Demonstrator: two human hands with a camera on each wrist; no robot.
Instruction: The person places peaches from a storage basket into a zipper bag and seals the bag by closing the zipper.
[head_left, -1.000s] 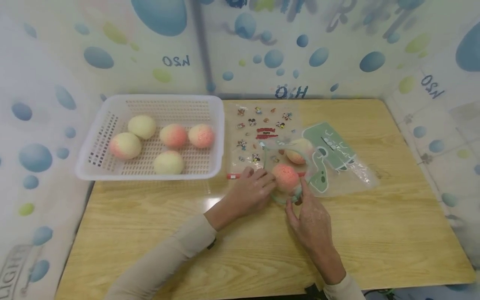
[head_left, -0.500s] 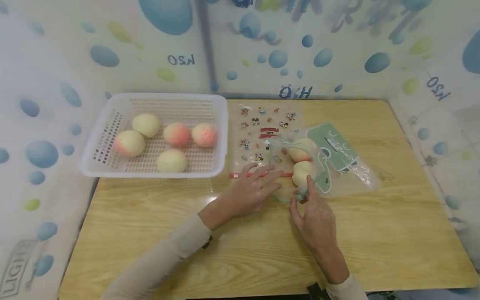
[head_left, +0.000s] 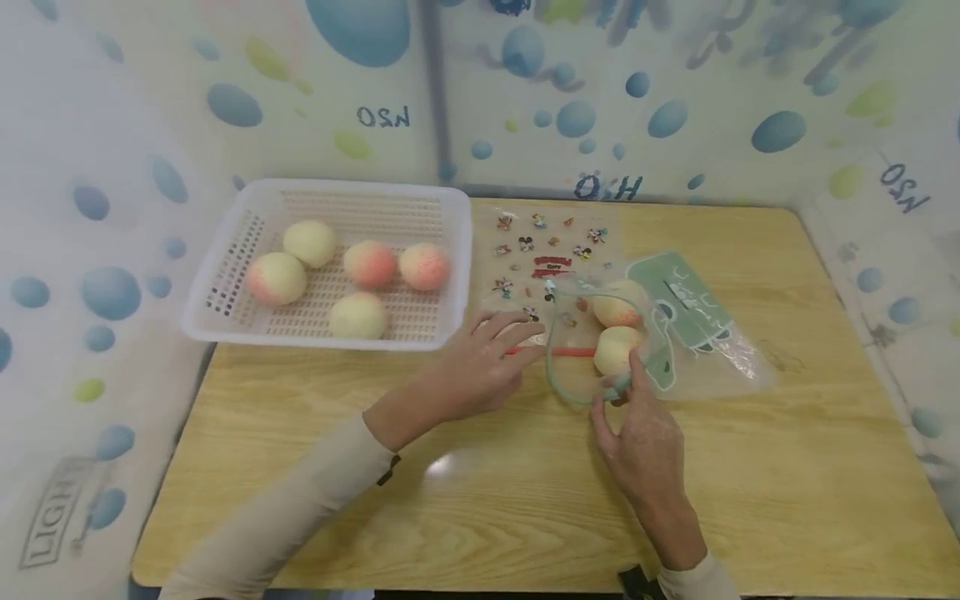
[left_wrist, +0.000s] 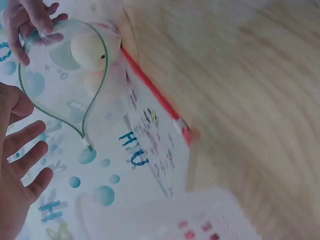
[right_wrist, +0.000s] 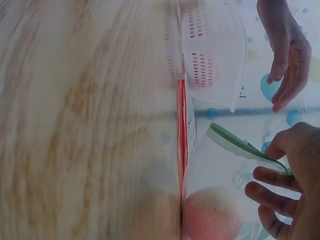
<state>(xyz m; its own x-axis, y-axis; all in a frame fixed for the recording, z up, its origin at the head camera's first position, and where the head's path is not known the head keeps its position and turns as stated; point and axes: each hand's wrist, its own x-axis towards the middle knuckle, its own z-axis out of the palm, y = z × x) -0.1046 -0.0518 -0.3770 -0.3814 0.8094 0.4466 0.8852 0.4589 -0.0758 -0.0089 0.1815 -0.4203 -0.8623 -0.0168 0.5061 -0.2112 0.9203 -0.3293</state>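
Observation:
My right hand (head_left: 641,437) pinches the green zip edge (head_left: 552,367) of a clear zip bag (head_left: 678,304) with a green cartoon print. That bag's mouth gapes in a wide loop, which the left wrist view shows plainly. Two pale, pink-blushed peaches (head_left: 615,350) lie inside it, one behind the other. My left hand (head_left: 476,371) holds nothing; its fingers are spread over the near edge of a second bag, left of the open mouth. In the right wrist view, thumb and fingers of the right hand (right_wrist: 295,175) hold the zip edge (right_wrist: 242,142).
A white plastic basket (head_left: 322,340) with several peaches (head_left: 358,317) stands at the back left. Beside it a flat clear bag (head_left: 551,242) with small cartoon figures and a red zip (head_left: 573,352) lies partly under the green-printed bag. A patterned wall rises behind the wooden table (head_left: 487,517).
The left hand let go of a peach at the bag's mouth, and that peach now sits deeper inside. The left hand has since drawn back left toward the basket. The right hand keeps its hold.

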